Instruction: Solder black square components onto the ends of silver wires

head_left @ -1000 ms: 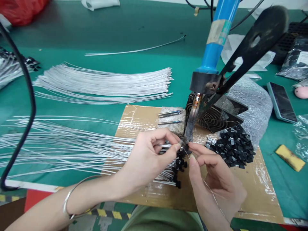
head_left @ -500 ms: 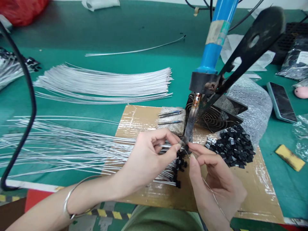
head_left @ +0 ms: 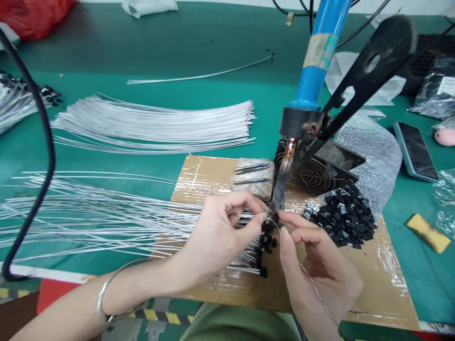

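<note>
My left hand [head_left: 222, 241] is closed, thumb and index finger pinched at the soldering iron's tip. A pair of thin white wires [head_left: 156, 179] runs in behind this hand; the end at the fingertips is mostly hidden. My right hand [head_left: 316, 265] is closed on a thin strand of solder wire [head_left: 313, 285], which crosses the palm and reaches up to the tip. The soldering iron [head_left: 313, 76], blue-handled, points down in a black metal holder [head_left: 369, 71]. Under and beside my left hand lie white wires [head_left: 142, 213] ending in black connectors [head_left: 265, 242].
A heap of small black connectors [head_left: 344, 218] lies right of my right hand on the cardboard [head_left: 380, 279]. Behind it stands a black fan [head_left: 316, 170]. Spare iron tips [head_left: 251, 181] rest on a pad. Farther back lies a white wire bundle [head_left: 156, 123]; a phone [head_left: 415, 150] and yellow sponge [head_left: 428, 232] sit right.
Both hands stay at the iron's tip with hardly any movement. The view has shifted very slightly.
</note>
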`<move>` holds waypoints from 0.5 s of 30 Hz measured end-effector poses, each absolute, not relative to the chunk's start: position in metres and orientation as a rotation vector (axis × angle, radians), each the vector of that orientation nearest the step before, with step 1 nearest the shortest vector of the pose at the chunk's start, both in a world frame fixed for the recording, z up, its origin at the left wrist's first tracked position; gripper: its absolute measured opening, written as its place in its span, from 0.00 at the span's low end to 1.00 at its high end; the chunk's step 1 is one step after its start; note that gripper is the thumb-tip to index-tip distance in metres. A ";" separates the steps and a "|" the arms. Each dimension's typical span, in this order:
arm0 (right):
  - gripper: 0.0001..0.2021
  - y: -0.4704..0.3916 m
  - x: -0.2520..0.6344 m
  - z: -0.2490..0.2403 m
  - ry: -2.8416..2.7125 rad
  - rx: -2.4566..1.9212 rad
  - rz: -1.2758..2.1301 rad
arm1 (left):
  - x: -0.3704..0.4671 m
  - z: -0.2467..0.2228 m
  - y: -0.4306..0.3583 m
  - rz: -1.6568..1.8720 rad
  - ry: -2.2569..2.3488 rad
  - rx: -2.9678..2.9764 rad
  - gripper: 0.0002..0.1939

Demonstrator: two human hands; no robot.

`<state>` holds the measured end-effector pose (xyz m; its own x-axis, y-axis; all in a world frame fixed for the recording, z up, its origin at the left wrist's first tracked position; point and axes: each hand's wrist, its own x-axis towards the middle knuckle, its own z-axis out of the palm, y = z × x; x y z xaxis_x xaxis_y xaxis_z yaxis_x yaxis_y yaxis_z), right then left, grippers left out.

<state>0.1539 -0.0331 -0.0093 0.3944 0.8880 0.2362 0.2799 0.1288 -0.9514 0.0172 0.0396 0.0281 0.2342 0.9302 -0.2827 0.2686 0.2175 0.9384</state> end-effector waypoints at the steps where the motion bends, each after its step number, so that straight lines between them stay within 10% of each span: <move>1: 0.06 -0.033 0.154 -0.010 -1.128 -1.411 0.615 | 0.017 0.028 0.040 0.706 1.275 1.296 0.06; 15: 0.06 -0.033 0.154 -0.007 -1.156 -1.428 0.588 | 0.017 0.029 0.040 0.690 1.286 1.322 0.07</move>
